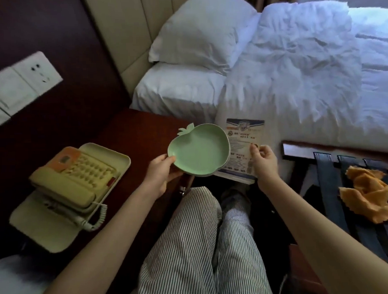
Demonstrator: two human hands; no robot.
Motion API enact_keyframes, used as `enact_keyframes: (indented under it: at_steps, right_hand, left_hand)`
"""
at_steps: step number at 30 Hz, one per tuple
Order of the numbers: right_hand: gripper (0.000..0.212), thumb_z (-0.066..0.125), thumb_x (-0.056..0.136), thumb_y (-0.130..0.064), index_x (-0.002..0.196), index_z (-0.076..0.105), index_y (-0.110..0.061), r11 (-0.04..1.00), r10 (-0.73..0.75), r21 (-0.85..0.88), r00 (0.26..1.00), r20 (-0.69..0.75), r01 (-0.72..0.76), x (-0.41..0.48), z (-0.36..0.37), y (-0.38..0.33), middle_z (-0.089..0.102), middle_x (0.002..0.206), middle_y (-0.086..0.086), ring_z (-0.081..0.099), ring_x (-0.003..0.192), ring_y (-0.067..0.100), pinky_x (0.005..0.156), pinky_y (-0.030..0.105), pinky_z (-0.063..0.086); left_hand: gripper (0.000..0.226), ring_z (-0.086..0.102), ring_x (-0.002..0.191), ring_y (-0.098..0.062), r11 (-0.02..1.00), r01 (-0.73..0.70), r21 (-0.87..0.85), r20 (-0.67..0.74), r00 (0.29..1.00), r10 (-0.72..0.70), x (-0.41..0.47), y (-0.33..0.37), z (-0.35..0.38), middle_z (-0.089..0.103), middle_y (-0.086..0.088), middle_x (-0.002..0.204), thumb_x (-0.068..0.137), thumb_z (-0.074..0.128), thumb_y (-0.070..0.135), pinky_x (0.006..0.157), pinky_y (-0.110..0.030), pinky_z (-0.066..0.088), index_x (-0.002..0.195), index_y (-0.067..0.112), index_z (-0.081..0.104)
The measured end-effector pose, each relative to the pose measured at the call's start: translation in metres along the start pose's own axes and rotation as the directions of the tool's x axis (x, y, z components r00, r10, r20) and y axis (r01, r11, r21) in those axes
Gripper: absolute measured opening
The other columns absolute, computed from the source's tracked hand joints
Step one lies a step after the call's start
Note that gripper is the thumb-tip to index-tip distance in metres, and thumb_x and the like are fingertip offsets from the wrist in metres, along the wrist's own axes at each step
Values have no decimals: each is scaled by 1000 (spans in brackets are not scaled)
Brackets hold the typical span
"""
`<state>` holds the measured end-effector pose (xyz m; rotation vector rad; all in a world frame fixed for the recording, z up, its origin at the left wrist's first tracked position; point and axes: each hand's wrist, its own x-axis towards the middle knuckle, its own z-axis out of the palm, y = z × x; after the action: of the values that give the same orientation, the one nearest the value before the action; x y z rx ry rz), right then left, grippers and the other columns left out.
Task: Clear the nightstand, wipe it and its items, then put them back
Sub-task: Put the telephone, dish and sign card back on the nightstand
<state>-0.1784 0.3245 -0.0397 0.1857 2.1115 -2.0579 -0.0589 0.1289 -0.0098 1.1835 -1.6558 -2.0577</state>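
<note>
My left hand (165,169) grips the near-left rim of a green apple-shaped dish (199,150), thumb inside the bowl, holding it in the air past the right edge of the dark wooden nightstand (131,131). A printed leaflet (241,140) lies on the bed's edge, partly under the dish. My right hand (264,159) hovers over the leaflet's right side with fingers loosely curled and nothing in them. A cream telephone (73,177) sits on a pale tray (48,229) at the nightstand's left.
The bed with white duvet (296,77) and two pillows (197,30) fills the upper right. An orange cloth (366,195) lies on a strapped luggage rack (334,164) at right. Wall sockets (21,82) are at upper left. My striped trousers (203,245) fill the bottom centre.
</note>
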Motion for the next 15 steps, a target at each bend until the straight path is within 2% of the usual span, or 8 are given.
enact_keyframes:
  at_steps: [3,7,8,12,15]
  right_hand:
    - [24,52,96,-19,74,45,-15,1000,2,22,995,100,-5,3,45,-5,60,79,3,59,69,14,50,18,52]
    - [17,49,98,-21,81,50,-17,997,42,46,975,219,-54,2,95,-7,63,87,0,64,78,14,66,34,58]
    - [16,48,98,-20,83,51,-17,997,46,55,972,232,-60,3,107,-6,64,87,-1,64,79,14,69,35,58]
    - [12,49,98,-19,86,53,-17,993,54,88,962,266,-80,13,150,-1,66,92,1,67,84,16,69,33,59]
    - [10,49,97,-18,90,54,-16,990,51,112,956,290,-87,23,182,3,67,94,2,67,85,15,68,29,59]
  left_hand:
    - [19,54,94,-13,999,-30,-12,-97,995,29,18,14,-32,57,-7,112,96,45,6,60,-27,51,112,6,55]
    - [36,46,104,-17,997,-46,-63,-219,975,31,40,25,-68,49,3,105,95,47,4,71,-35,53,131,-2,44]
    - [37,47,105,-18,997,-36,-71,-235,972,19,47,26,-77,49,0,108,95,47,4,72,-36,52,131,-1,44]
    - [21,56,107,-25,996,6,-90,-260,965,-29,81,34,-109,57,-10,113,94,50,6,68,-34,54,114,6,55]
    - [30,55,104,-22,997,-32,-74,-309,951,8,114,47,-130,55,-8,117,95,48,5,74,-37,55,125,0,50]
